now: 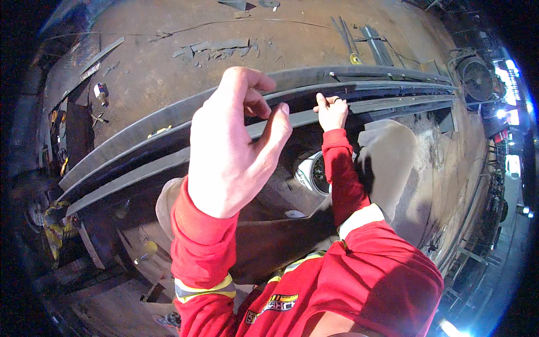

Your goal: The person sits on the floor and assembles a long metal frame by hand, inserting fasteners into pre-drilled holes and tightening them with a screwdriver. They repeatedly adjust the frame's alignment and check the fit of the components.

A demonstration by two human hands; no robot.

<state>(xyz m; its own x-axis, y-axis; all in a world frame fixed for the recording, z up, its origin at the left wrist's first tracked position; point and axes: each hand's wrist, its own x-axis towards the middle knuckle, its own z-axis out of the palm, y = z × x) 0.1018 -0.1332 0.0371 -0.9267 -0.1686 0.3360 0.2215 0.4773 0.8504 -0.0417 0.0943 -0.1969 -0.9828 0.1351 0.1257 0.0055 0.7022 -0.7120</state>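
My left hand (236,140) is raised close to the camera. Its fingers are loosely curled, the thumb stands apart, and I see nothing in it. Farther out, my right hand (331,112) rests on the edge of a long grey steel strip (140,171), with one finger lifted and the others curled. I cannot tell whether it grips the strip or something small. Two more long steel strips (168,115) run parallel behind it, curving from lower left to upper right. Both sleeves are red with reflective bands.
A white round container (310,174) sits below the strips beside my right forearm. Rusty steel plate (157,67) beyond carries metal scraps (216,48) and short bars (373,45). A round fan (477,80) stands at the far right. Yellow-black gear (53,224) lies at the left.
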